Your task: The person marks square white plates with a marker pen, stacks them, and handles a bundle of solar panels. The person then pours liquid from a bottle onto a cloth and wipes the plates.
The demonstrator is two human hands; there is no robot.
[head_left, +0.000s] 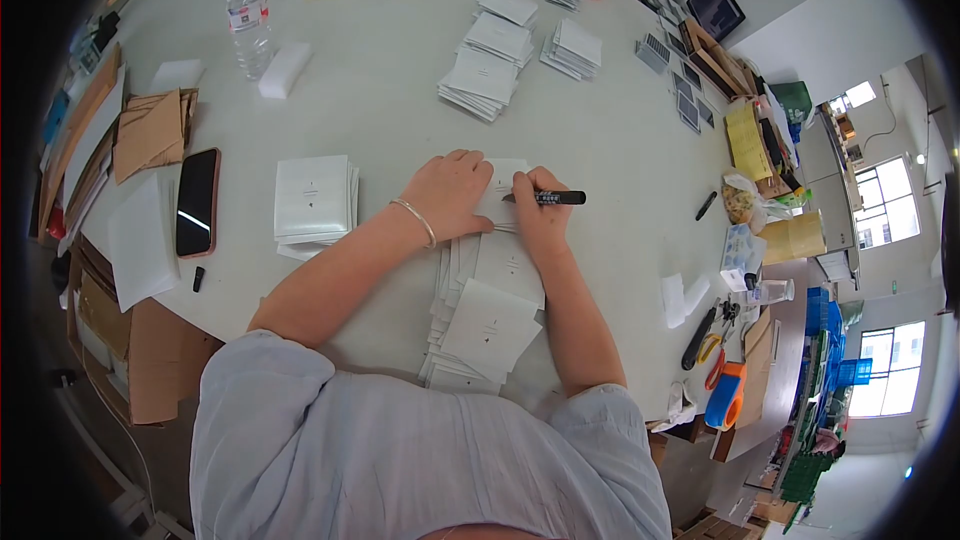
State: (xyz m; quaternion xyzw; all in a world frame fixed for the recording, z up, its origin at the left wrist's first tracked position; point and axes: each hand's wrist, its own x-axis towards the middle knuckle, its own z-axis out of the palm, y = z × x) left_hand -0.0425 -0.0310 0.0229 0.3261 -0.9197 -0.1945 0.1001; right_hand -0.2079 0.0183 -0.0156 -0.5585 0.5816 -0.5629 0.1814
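Pale grey-blue top [420,460], 2 short loose sleeves [265,380], 1 thin silvery bangle [424,219]

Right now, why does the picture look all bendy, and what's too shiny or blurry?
Head view: the table edges bow and the corners go black, probably from a very wide lens; head view: a white streak of glare crosses the phone; head view: the windows are nearly washed out; head view: the marker shows no obvious blur.
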